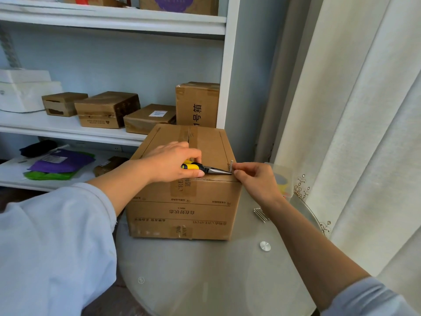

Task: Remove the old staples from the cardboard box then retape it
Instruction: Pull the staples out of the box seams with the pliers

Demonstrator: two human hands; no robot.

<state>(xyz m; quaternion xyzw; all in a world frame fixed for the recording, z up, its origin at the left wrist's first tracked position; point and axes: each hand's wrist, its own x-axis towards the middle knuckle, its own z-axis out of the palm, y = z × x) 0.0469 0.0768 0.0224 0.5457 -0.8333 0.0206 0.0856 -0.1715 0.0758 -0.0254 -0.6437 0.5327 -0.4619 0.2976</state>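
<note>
A brown cardboard box point(182, 208) stands on a round glass table point(223, 277), its top flaps closed with old tape. My left hand point(173, 161) grips yellow-and-black needle-nose pliers point(200, 168) over the box's front top edge. The pliers' tip meets a thin metal staple point(231, 166) that sticks upright near the box's front right corner. My right hand point(255, 181) pinches at that same spot, its fingertips against the pliers' tip and the staple's base.
Several pulled staples point(260, 214) lie on the glass to the right of the box. A clear container point(282, 179) with coloured items sits behind my right hand. White shelves point(68, 128) at the back carry small cardboard boxes. A curtain point(364, 133) hangs at the right.
</note>
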